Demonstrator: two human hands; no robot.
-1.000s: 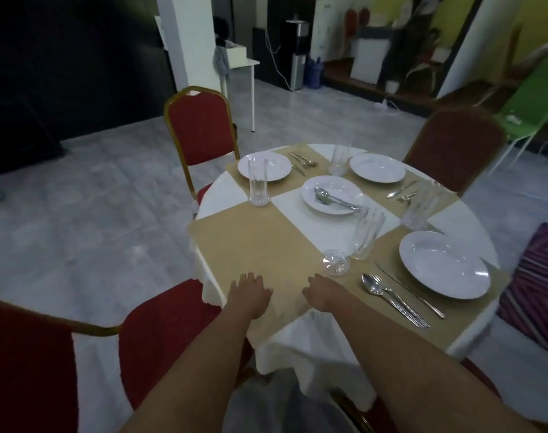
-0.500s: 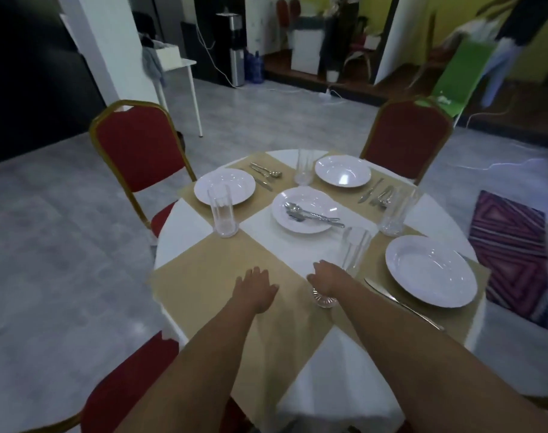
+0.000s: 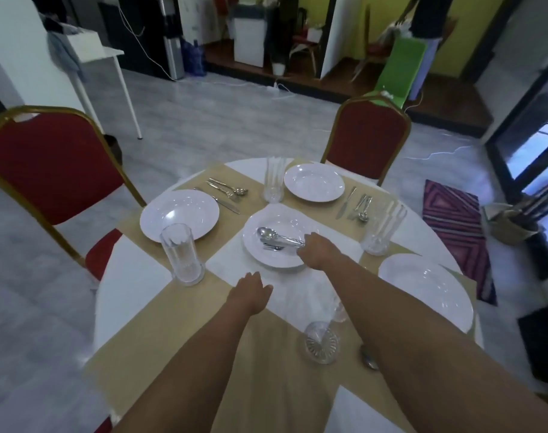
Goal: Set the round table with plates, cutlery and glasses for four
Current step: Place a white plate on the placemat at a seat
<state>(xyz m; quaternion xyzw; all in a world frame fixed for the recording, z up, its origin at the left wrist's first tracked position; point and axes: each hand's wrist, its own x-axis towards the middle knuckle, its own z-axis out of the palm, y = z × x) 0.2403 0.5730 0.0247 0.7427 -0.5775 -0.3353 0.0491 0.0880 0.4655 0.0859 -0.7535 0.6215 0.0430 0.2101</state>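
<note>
On the round table (image 3: 135, 285) a white centre plate (image 3: 266, 254) carries a spoon and fork bundle (image 3: 274, 237). My right hand (image 3: 314, 250) rests on that plate's right rim with its fingers closed around the cutlery handles. My left hand (image 3: 250, 293) hovers flat and empty over the near beige placemat (image 3: 188, 339). White plates sit at the left (image 3: 178, 214), far (image 3: 313, 182) and right (image 3: 422, 285) places. Tall clear glasses stand at the left (image 3: 182, 254), far (image 3: 274, 179) and right (image 3: 382, 228); a fourth glass (image 3: 322, 337) stands under my right forearm, partly hidden.
Cutlery lies beside the left plate (image 3: 225, 192) and the far plate (image 3: 357, 203); a spoon tip (image 3: 368, 360) shows under my right arm. Red chairs stand at the left (image 3: 50, 164) and far side (image 3: 368, 135). A striped rug (image 3: 454, 232) lies on the floor at right.
My right hand left the near glass and reached forward onto the centre plate, closing on the cutlery. My left hand moved forward slightly. The camera came closer over the table.
</note>
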